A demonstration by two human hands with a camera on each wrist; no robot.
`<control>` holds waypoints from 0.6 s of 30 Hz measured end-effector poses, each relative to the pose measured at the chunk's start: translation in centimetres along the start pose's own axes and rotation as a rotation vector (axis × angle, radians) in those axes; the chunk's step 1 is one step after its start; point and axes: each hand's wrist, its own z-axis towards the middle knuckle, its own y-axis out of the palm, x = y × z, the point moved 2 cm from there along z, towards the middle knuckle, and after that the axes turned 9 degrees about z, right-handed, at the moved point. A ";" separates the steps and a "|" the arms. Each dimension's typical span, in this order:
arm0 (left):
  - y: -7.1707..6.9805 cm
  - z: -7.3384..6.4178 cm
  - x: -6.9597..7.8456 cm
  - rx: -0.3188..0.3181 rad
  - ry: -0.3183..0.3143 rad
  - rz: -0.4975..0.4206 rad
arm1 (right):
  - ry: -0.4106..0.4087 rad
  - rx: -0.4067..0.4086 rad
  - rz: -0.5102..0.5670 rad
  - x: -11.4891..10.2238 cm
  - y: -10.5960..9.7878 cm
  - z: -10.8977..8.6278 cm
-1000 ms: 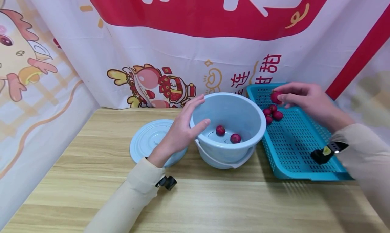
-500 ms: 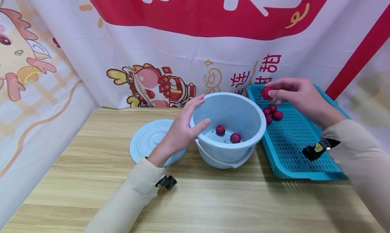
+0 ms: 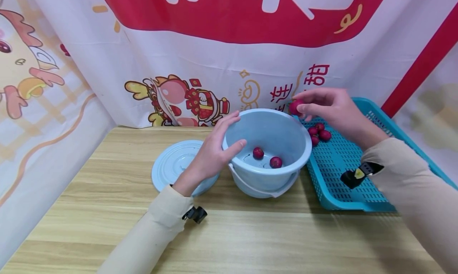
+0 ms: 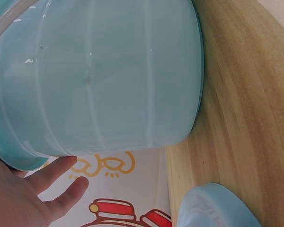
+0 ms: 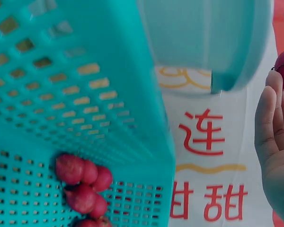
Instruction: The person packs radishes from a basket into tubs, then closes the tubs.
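The right hand [image 3: 330, 109] pinches a red radish [image 3: 295, 106] between thumb and fingers, just above the back right rim of a light blue bucket [image 3: 262, 182]. In the right wrist view, that radish is partly cut off by the frame edge. The left hand [image 3: 216, 148] rests against the bucket's left rim with fingers straight, its thumb reaching over the rim. Two radishes lie on the bucket floor, one of them a radish [image 3: 276, 162] near the front. In the left wrist view, fingers [image 4: 61, 170] show below the bucket's lip.
A teal perforated basket [image 3: 327, 200] stands right of the bucket, with several radishes [image 3: 325, 135] in its back left corner. The light blue lid [image 3: 166, 166] lies on the wooden table [image 3: 232, 242] at left. A printed cloth [image 3: 200, 71] hangs behind.
The right hand has moved left with the radish, from over the basket to the bucket's back right rim. The left hand and the bucket have stayed in place.
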 end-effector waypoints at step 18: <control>0.1 0.0 0.1 0.001 -0.007 -0.002 | -0.035 -0.101 -0.113 -0.4 3.8 1.5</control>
